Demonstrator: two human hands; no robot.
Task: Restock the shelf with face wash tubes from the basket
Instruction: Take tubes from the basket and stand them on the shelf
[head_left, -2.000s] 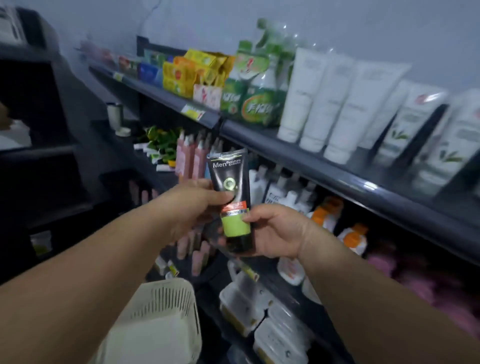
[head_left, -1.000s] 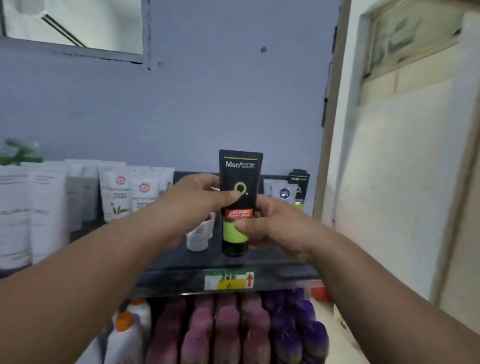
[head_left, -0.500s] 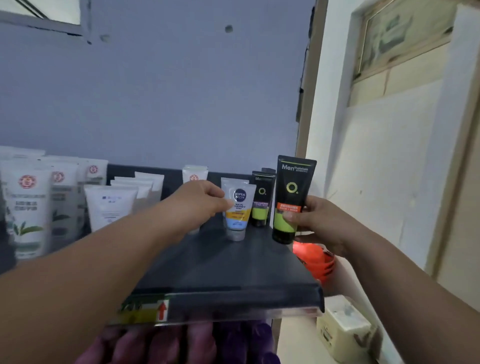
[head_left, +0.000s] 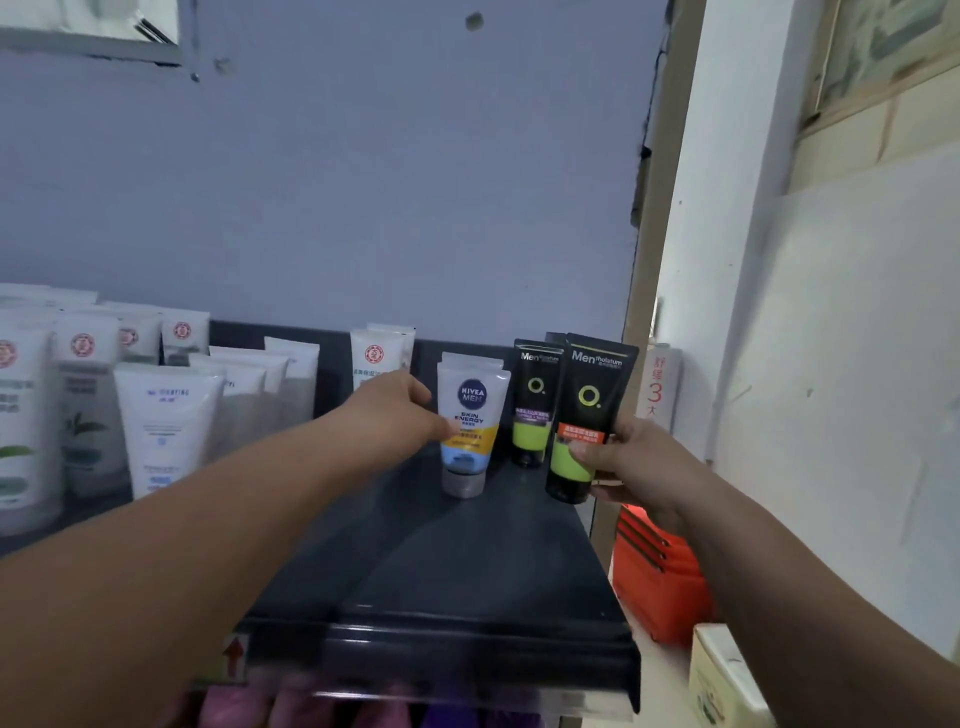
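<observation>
My right hand (head_left: 626, 457) grips a black and green face wash tube (head_left: 584, 410), held upright with its cap down at the right end of the dark top shelf (head_left: 441, 566). Just behind it to the left stands a matching black tube (head_left: 531, 400). My left hand (head_left: 400, 415) touches the left side of a white Nivea tube (head_left: 467, 426) standing cap down on the shelf. The basket is out of sight.
White tubes (head_left: 166, 415) fill the shelf's left half. A blue wall rises behind the shelf, a white wall stands on the right. An orange crate (head_left: 660, 577) and a pale box (head_left: 727, 680) sit low beyond the shelf's right end. Pink and purple bottles (head_left: 363, 714) show below the shelf edge.
My view swung from the lower shelves up to the top shelf's right end. My right hand carried the black tube right, next to its match. My left hand let go and reached the Nivea tube.
</observation>
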